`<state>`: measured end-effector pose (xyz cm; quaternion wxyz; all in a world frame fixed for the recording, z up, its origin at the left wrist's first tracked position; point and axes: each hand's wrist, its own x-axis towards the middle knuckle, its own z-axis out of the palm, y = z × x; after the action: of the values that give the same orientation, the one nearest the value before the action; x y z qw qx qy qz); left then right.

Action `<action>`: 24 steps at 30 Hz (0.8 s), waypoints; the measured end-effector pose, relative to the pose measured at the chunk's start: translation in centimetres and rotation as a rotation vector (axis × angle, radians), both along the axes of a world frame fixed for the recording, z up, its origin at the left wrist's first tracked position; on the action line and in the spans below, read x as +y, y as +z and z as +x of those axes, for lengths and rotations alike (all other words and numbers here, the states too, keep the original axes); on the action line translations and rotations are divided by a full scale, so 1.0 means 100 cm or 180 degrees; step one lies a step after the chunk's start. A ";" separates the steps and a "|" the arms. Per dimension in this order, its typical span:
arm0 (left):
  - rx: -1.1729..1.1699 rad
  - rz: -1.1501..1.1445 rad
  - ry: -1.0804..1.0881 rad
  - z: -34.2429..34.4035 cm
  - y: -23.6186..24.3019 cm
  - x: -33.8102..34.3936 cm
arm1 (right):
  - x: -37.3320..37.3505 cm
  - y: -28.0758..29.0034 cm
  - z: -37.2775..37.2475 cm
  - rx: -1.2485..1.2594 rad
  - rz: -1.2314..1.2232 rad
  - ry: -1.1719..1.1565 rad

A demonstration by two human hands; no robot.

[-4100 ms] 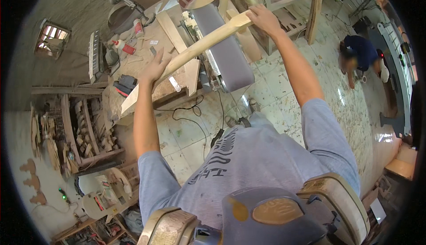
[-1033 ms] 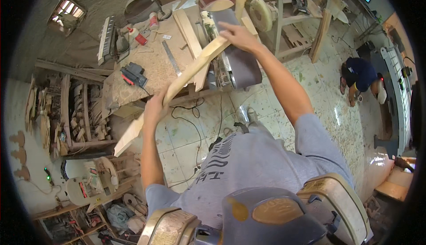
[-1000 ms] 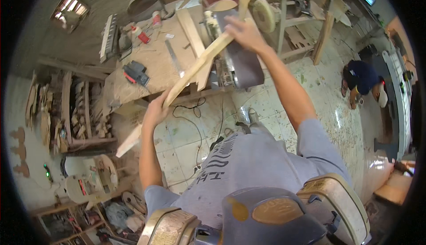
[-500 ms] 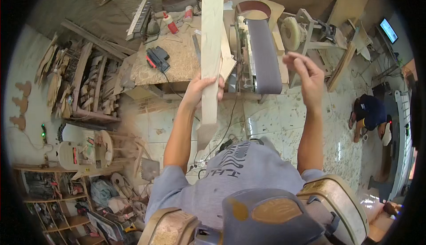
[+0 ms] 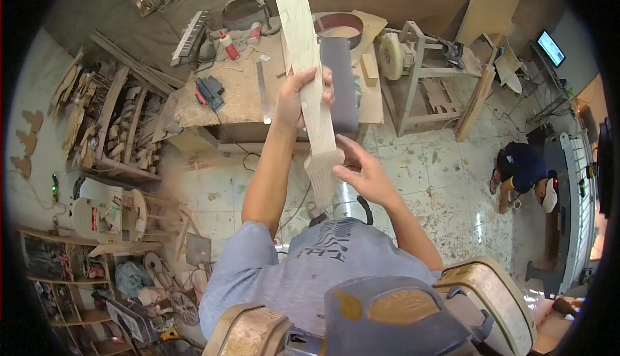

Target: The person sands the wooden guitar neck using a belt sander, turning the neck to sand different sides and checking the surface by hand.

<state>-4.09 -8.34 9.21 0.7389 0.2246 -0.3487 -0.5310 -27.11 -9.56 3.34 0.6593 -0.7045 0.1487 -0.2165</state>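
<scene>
A long pale wooden guitar neck runs up and away from my chest, its wider angular end nearest me and its far end cut off by the top edge. My left hand is wrapped round its middle, thumb across the upper face and fingertips showing at the right side. Beside the wider end is my right hand, thumb and fingers apart, the fingertips close to the wood's edge; whether they touch it I cannot tell. Partly behind the neck stands a belt sander with a dark grey belt.
The dusty workbench carries a red-and-black power tool, glue bottles and a metal strip. A wooden stand with a round wheel is at right. Wood pieces fill a rack at left. Another person crouches far right.
My right hand has come in from the right to the neck's near end. The neck has tilted, its far end swinging left, and my left hand stays round it. The view has shifted.
</scene>
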 end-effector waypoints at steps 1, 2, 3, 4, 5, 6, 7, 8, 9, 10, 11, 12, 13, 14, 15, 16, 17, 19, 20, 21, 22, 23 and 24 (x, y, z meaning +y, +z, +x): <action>-0.0001 -0.0052 -0.0057 -0.009 0.000 -0.006 | 0.002 -0.003 -0.007 -0.0050 0.0203 0.0058; 0.0167 -0.0146 -0.0012 -0.020 0.000 -0.011 | 0.003 -0.006 -0.013 -0.0101 0.0406 0.0117; 0.0322 -0.0231 0.0055 -0.033 0.009 -0.012 | 0.003 -0.009 -0.019 -0.0157 0.0447 0.0108; 0.0477 -0.0317 0.0124 -0.043 0.013 -0.014 | 0.003 -0.009 -0.026 -0.0216 0.0413 0.0097; 0.0532 -0.0568 -0.0168 -0.043 0.010 -0.018 | 0.002 -0.008 -0.033 -0.0275 0.0379 0.0086; 0.0611 -0.0568 -0.0082 -0.049 0.012 -0.020 | 0.003 -0.008 -0.040 -0.0336 0.0371 0.0070; 0.0691 -0.0569 0.0002 -0.055 0.014 -0.023 | 0.002 -0.007 -0.045 -0.0371 0.0356 0.0116; 0.0771 -0.0569 0.0085 -0.059 0.016 -0.026 | -0.002 -0.006 -0.049 -0.0406 0.0340 0.0160; 0.0939 -0.0799 -0.0266 -0.053 0.013 -0.032 | -0.003 -0.005 -0.054 -0.0431 0.0340 0.0187; 0.0989 -0.0726 -0.0115 -0.051 0.018 -0.035 | 0.000 0.000 -0.057 -0.0481 0.0414 0.0187; 0.1040 -0.0652 0.0031 -0.048 0.024 -0.038 | 0.003 0.007 -0.058 -0.0530 0.0488 0.0182; 0.1088 -0.0591 0.0158 -0.045 0.031 -0.044 | 0.005 0.013 -0.060 -0.0581 0.0543 0.0161; 0.1103 -0.0912 -0.0073 -0.037 0.034 -0.048 | 0.005 0.016 -0.059 -0.0578 0.0590 0.0168; 0.1077 -0.0870 -0.0086 -0.031 0.037 -0.052 | 0.007 0.021 -0.060 -0.0579 0.0612 0.0154; 0.1047 -0.0832 -0.0100 -0.021 0.038 -0.058 | 0.008 0.026 -0.060 -0.0583 0.0630 0.0142; 0.1012 -0.0804 -0.0143 -0.018 0.041 -0.063 | 0.007 0.032 -0.060 -0.0598 0.0631 0.0105; 0.0957 -0.0828 -0.0038 -0.017 0.043 -0.067 | 0.006 0.036 -0.059 -0.0628 0.0640 0.0111; 0.0838 -0.0892 0.0154 -0.017 0.052 -0.072 | 0.004 0.044 -0.056 -0.0702 0.0642 0.0114; 0.0920 -0.0826 0.0120 -0.016 0.056 -0.073 | 0.005 0.049 -0.055 -0.0668 0.0766 0.0152; 0.1004 -0.0775 0.0090 -0.015 0.061 -0.073 | 0.005 0.056 -0.054 -0.0630 0.0877 0.0196; 0.1088 -0.0721 0.0060 -0.013 0.065 -0.074 | 0.005 0.063 -0.052 -0.0591 0.0989 0.0242; 0.1172 -0.0660 0.0083 -0.014 0.069 -0.077 | 0.007 0.068 -0.050 -0.0690 0.1232 0.0279; 0.1250 -0.0595 0.0125 -0.013 0.068 -0.080 | 0.014 0.072 -0.046 -0.0791 0.1482 0.0336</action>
<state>-5.43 -16.30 15.99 0.8205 0.0540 -0.2414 -0.5154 -31.69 -8.20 10.50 0.8271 -0.5088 0.0754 -0.2265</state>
